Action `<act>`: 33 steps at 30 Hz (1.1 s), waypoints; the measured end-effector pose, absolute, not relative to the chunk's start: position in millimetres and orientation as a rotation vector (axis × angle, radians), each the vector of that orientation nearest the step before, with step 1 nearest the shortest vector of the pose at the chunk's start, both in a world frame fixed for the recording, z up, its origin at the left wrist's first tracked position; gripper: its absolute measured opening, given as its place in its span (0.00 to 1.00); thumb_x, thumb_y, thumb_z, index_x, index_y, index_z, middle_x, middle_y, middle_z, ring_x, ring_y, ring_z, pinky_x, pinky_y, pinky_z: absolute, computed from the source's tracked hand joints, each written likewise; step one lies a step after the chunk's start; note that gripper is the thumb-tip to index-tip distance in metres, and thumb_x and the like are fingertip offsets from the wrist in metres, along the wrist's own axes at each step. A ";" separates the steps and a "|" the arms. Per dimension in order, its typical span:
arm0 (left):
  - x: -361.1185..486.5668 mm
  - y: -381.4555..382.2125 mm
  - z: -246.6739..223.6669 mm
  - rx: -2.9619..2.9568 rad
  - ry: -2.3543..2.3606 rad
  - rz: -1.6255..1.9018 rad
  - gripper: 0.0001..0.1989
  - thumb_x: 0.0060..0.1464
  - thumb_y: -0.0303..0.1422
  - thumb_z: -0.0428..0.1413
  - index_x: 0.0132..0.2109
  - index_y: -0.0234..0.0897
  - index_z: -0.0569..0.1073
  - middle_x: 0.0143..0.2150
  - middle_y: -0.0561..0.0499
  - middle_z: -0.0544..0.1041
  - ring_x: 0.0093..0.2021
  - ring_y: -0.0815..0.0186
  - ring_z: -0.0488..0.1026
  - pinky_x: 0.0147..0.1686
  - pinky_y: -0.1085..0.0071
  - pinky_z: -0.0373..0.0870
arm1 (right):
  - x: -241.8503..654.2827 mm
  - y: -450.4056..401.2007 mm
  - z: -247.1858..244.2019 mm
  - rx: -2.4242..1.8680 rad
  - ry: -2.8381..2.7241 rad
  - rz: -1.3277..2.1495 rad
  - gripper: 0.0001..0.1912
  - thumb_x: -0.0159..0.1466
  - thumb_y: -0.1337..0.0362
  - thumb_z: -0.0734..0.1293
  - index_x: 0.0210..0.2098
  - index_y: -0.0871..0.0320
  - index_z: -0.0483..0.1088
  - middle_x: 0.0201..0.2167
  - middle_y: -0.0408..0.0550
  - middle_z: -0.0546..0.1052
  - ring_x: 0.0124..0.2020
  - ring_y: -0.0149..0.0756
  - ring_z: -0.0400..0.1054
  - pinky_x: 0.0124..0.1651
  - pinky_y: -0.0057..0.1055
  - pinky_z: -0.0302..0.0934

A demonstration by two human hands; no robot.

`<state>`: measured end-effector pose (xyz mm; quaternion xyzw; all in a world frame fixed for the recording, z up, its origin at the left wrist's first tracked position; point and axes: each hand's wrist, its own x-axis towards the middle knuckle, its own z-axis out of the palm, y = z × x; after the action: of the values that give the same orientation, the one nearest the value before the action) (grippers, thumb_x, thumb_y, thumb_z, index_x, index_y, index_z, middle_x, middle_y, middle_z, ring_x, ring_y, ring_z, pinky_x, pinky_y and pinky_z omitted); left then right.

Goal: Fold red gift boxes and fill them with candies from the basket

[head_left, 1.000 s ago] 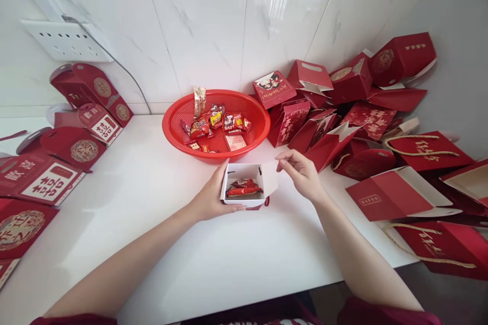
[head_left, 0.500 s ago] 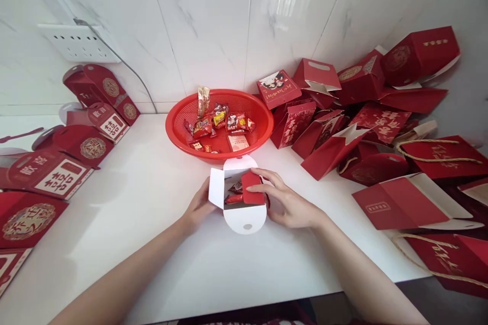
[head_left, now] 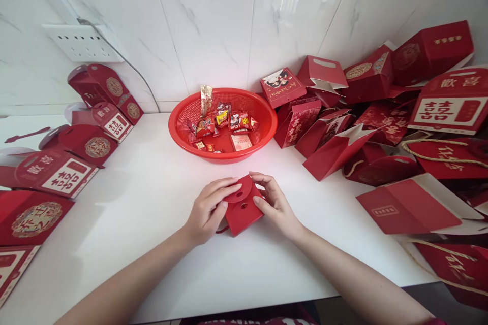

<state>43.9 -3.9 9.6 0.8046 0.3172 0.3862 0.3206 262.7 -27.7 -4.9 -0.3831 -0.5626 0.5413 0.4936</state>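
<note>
A small red paper gift box lies on the white table in front of me, its two rounded flaps folded inward over the top. Each of these flaps has a round hole. My left hand grips the box from the left, fingers laid over the far flap. From the other side my right hand holds it, thumb on the nearer flap and fingers along the far right edge. A bit of dark red cord shows at the box's lower left. Its contents are hidden.
Beyond my hands stands a red plastic basket with several wrapped candies. Red gift boxes line the left side. Many more red boxes and bags crowd the right. A socket panel with a cable is on the tiled wall.
The box's flaps, open before with candies showing, are now folded over the top. Both hands have closed in on it. A box with a white panel now appears at the far right.
</note>
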 end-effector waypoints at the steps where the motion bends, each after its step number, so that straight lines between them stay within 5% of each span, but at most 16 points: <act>1: 43.9 -7.3 13.1 2.281 0.831 0.988 0.23 0.64 0.37 0.51 0.64 0.44 0.68 0.66 0.46 0.67 0.66 0.49 0.62 0.65 0.51 0.58 | 260.9 -28.8 -5.1 -0.935 -1.366 1.303 0.18 0.69 0.56 0.64 0.57 0.47 0.60 0.65 0.51 0.60 0.58 0.41 0.65 0.57 0.40 0.65; 5: 50.7 -27.8 26.4 2.742 0.876 0.777 0.39 0.57 0.45 0.57 0.71 0.38 0.57 0.70 0.42 0.61 0.70 0.42 0.55 0.67 0.47 0.51 | 254.2 -35.4 -4.4 -0.969 -1.446 1.155 0.18 0.72 0.58 0.58 0.61 0.48 0.58 0.64 0.50 0.61 0.63 0.40 0.60 0.65 0.42 0.58; 7: 55.3 -38.4 32.0 2.888 0.935 0.696 0.35 0.61 0.41 0.54 0.71 0.35 0.56 0.69 0.42 0.63 0.70 0.47 0.57 0.69 0.50 0.46 | 252.3 -38.6 -3.7 -0.978 -1.497 1.113 0.19 0.73 0.58 0.56 0.62 0.49 0.57 0.64 0.51 0.61 0.65 0.40 0.57 0.68 0.43 0.54; 14: 54.2 -54.0 49.8 3.104 1.051 0.492 0.26 0.65 0.34 0.48 0.67 0.32 0.63 0.68 0.46 0.65 0.68 0.56 0.62 0.71 0.57 0.42 | 261.4 -40.7 -2.6 -0.931 -1.613 1.142 0.23 0.73 0.55 0.57 0.66 0.49 0.54 0.65 0.52 0.58 0.64 0.42 0.58 0.63 0.44 0.61; 18: 35.5 -49.2 45.4 3.076 1.285 0.472 0.29 0.65 0.33 0.46 0.71 0.36 0.53 0.69 0.48 0.63 0.68 0.58 0.63 0.71 0.56 0.41 | 269.2 -37.4 -4.9 -0.925 -1.657 1.008 0.23 0.73 0.56 0.57 0.66 0.49 0.53 0.63 0.55 0.60 0.59 0.43 0.63 0.59 0.47 0.64; 22: -12.3 -26.1 29.8 2.929 1.766 0.453 0.32 0.67 0.33 0.41 0.74 0.38 0.42 0.68 0.43 0.63 0.67 0.52 0.63 0.69 0.45 0.42 | 274.5 -35.0 -7.7 -0.949 -1.655 0.914 0.22 0.73 0.60 0.58 0.65 0.48 0.53 0.63 0.55 0.59 0.54 0.40 0.67 0.55 0.44 0.67; 26: -82.9 18.3 29.2 2.680 2.012 0.306 0.30 0.68 0.39 0.35 0.73 0.37 0.48 0.71 0.44 0.58 0.70 0.51 0.57 0.68 0.42 0.46 | 276.8 -34.3 -10.1 -0.962 -1.692 0.874 0.21 0.73 0.63 0.58 0.64 0.48 0.54 0.61 0.54 0.61 0.51 0.38 0.69 0.52 0.42 0.68; 29: -128.7 54.0 37.8 2.553 2.108 0.284 0.33 0.66 0.43 0.35 0.71 0.27 0.53 0.72 0.39 0.57 0.71 0.53 0.56 0.69 0.53 0.53 | 276.7 -33.4 -11.6 -0.970 -1.740 0.852 0.22 0.72 0.65 0.58 0.64 0.48 0.53 0.60 0.54 0.62 0.49 0.36 0.70 0.51 0.41 0.69; 33: -156.1 85.1 42.7 2.501 2.170 0.317 0.34 0.67 0.44 0.33 0.70 0.24 0.55 0.71 0.38 0.58 0.72 0.54 0.55 0.69 0.56 0.52 | 276.9 -29.9 -12.9 -0.966 -1.873 0.781 0.23 0.72 0.67 0.58 0.64 0.48 0.53 0.56 0.54 0.64 0.47 0.35 0.71 0.52 0.41 0.69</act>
<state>-156.1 85.1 42.7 0.7486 0.6497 0.0949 -0.0922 276.9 -29.9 -12.9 -0.3876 -0.7515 0.3134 0.4322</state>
